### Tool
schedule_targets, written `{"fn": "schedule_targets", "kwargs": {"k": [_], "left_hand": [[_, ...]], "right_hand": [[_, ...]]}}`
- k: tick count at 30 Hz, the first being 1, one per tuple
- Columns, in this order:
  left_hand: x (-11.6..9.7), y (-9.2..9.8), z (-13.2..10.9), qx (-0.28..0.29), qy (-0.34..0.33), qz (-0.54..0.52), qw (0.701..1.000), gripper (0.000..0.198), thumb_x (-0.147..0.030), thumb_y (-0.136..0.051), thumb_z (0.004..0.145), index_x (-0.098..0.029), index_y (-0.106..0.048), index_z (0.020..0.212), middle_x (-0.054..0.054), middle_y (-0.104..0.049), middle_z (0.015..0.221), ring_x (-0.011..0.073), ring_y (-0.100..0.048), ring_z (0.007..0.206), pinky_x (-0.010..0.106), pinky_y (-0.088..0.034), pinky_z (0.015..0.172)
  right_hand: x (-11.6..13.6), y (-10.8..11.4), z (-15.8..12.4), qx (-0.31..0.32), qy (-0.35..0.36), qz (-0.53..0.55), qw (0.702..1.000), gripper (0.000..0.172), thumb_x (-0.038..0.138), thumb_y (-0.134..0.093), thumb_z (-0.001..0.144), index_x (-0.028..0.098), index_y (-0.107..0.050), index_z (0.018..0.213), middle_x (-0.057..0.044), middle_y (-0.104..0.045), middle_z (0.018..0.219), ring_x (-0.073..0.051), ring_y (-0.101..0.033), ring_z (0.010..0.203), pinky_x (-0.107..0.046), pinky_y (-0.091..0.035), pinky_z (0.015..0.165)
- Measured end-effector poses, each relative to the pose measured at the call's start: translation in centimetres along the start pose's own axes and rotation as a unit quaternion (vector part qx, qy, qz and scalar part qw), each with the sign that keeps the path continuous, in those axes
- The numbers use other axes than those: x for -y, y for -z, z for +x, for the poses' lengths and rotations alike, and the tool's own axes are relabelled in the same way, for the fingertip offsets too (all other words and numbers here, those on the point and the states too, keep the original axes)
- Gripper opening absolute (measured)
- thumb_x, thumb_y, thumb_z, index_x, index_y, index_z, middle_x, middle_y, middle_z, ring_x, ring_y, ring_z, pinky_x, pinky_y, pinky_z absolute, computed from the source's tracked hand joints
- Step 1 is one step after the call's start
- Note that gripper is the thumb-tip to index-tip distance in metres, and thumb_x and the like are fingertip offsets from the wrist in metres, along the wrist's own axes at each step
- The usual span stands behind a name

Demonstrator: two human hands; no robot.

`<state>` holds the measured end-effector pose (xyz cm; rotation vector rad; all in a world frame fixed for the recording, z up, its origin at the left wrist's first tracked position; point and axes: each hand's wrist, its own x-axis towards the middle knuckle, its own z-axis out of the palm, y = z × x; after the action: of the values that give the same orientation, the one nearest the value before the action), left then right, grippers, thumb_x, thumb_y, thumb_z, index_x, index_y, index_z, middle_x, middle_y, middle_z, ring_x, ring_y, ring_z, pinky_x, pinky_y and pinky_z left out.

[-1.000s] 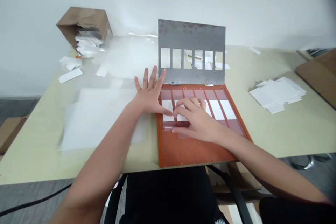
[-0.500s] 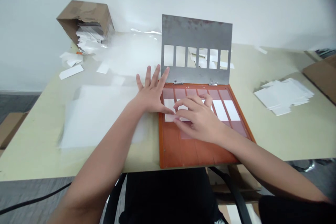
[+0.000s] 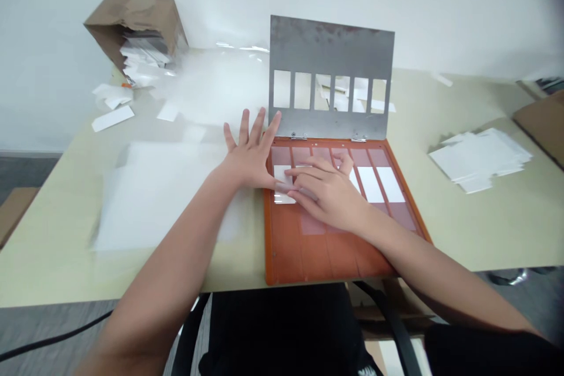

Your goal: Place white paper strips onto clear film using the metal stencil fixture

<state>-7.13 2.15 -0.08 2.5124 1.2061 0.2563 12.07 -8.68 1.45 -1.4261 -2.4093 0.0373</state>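
An orange jig point(image 3: 286, 258) lies at the table's front edge, its grey metal lid point(image 3: 330, 50) with a row of rectangular windows standing raised on hinges. White cards point(image 3: 370, 184) lie in a row across its slots, over strips of clear film. My left hand point(image 3: 251, 161) is spread at the jig's left edge, its thumb tip against the film by the leftmost card point(image 3: 282, 173). My right hand point(image 3: 330, 191) bends over the middle cards and hides some of them. Its thumb and fingers close on the lifted edge of the clear film point(image 3: 286, 187) at the leftmost slot.
A stack of clear sheets point(image 3: 154, 200) lies left of the jig. At the back left, a cardboard box point(image 3: 145, 12) on its side spills white pieces. Loose white cards point(image 3: 480, 158) are piled at the right, near another cardboard box point(image 3: 544, 123).
The film's edge at the leftmost slot has risen and folded over the card between my left thumb and right fingers. My right hand has shifted slightly left. The view has tilted a little.
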Motion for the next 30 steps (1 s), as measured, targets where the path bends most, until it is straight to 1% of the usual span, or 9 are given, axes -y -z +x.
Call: {"fn": "schedule_targets", "kwargs": {"k": [7, 12, 17, 20, 22, 23, 25, 27, 30], "left_hand": [[0.1, -0.2, -0.2, -0.024, -0.021, -0.002, 0.999, 0.144, -0.091, -0.069, 0.054, -0.025, -0.003, 0.164, 0.013, 0.007, 0.171, 0.0536, 0.017, 0.151, 0.077, 0.022, 0.107], [-0.2, 0.3, -0.3, 0.015, -0.023, -0.011, 1.0, 0.136, -0.083, -0.07, 0.063, -0.024, -0.001, 0.164, 0.014, 0.008, 0.171, 0.0515, 0.018, 0.151, 0.078, 0.02, 0.107], [0.3, 1.1, -0.4, 0.021, -0.012, -0.02, 1.0, 0.108, -0.042, -0.069, 0.08, -0.032, 0.0, 0.163, 0.009, 0.002, 0.172, 0.045, 0.014, 0.154, 0.078, 0.016, 0.11], [-0.4, 1.9, -0.6, 0.004, 0.022, -0.015, 1.0, 0.092, -0.019, -0.058, 0.079, -0.033, -0.018, 0.161, 0.007, -0.01, 0.171, 0.0415, 0.004, 0.157, 0.075, 0.01, 0.115], [-2.1, 3.0, -1.1, -0.016, 0.052, 0.018, 0.998, 0.076, -0.009, -0.049, 0.08, -0.025, -0.037, 0.153, 0.012, -0.024, 0.167, 0.0423, -0.016, 0.154, 0.075, -0.003, 0.117], [-3.5, 3.7, -1.6, -0.027, 0.058, 0.048, 0.997, 0.067, -0.006, -0.046, 0.081, -0.021, -0.046, 0.146, 0.015, -0.037, 0.16, 0.0406, -0.035, 0.147, 0.073, -0.011, 0.118], [-6.8, 5.3, -3.0, -0.037, 0.077, 0.144, 0.986, 0.045, -0.003, -0.043, 0.083, -0.012, -0.062, 0.122, 0.018, -0.061, 0.13, 0.0347, -0.064, 0.115, 0.064, -0.032, 0.114], [-10.5, 6.6, -4.9, 0.019, 0.083, 0.204, 0.975, 0.029, -0.006, -0.045, 0.086, -0.009, -0.067, 0.106, 0.018, -0.067, 0.102, 0.033, -0.07, 0.093, 0.048, -0.055, 0.086], [-15.1, 6.7, -7.6, 0.16, 0.049, 0.214, 0.962, 0.029, 0.002, -0.048, 0.081, -0.011, -0.07, 0.093, 0.012, -0.067, 0.079, 0.0253, -0.07, 0.071, 0.032, -0.051, 0.06]], "right_hand": [[-0.3, 0.1, 0.0, 0.04, -0.011, 0.021, 0.999, 0.022, 0.027, -0.046, 0.104, 0.023, -0.068, 0.104, -0.003, -0.078, 0.107, -0.028, -0.059, 0.125, -0.05, -0.019, 0.104], [-0.2, 0.1, 0.0, 0.046, -0.006, 0.012, 0.999, 0.024, 0.027, -0.043, 0.105, 0.021, -0.067, 0.104, -0.004, -0.078, 0.104, -0.027, -0.06, 0.124, -0.047, -0.021, 0.104], [-0.2, 0.0, 0.1, 0.051, -0.003, 0.012, 0.999, 0.026, 0.028, -0.041, 0.105, 0.021, -0.066, 0.105, -0.006, -0.077, 0.105, -0.026, -0.061, 0.12, -0.047, -0.023, 0.102], [-0.1, -0.2, 0.1, 0.04, -0.002, 0.01, 0.999, 0.026, 0.026, -0.04, 0.105, 0.021, -0.065, 0.11, -0.006, -0.077, 0.106, -0.025, -0.061, 0.118, -0.046, -0.023, 0.102], [-0.1, -0.3, 0.1, 0.032, -0.006, 0.008, 0.999, 0.024, 0.024, -0.042, 0.104, 0.021, -0.065, 0.108, -0.006, -0.077, 0.106, -0.025, -0.061, 0.117, -0.047, -0.022, 0.102], [-0.1, -0.4, 0.0, 0.03, -0.007, 0.008, 0.999, 0.023, 0.023, -0.043, 0.103, 0.02, -0.065, 0.107, -0.007, -0.077, 0.106, -0.024, -0.062, 0.116, -0.047, -0.022, 0.103], [0.0, -0.6, 0.0, 0.028, -0.008, 0.013, 0.999, 0.02, 0.022, -0.044, 0.101, 0.02, -0.065, 0.102, -0.007, -0.077, 0.106, -0.024, -0.062, 0.115, -0.048, -0.021, 0.104], [-0.1, -0.7, 0.1, 0.029, -0.01, 0.022, 0.999, 0.021, 0.02, -0.043, 0.1, 0.02, -0.064, 0.096, -0.007, -0.076, 0.102, -0.024, -0.062, 0.114, -0.048, -0.02, 0.105], [-0.1, -0.8, 0.2, 0.034, -0.017, 0.04, 0.998, 0.022, 0.019, -0.042, 0.1, 0.02, -0.062, 0.089, -0.006, -0.076, 0.097, -0.024, -0.062, 0.115, -0.05, -0.021, 0.107]]}}
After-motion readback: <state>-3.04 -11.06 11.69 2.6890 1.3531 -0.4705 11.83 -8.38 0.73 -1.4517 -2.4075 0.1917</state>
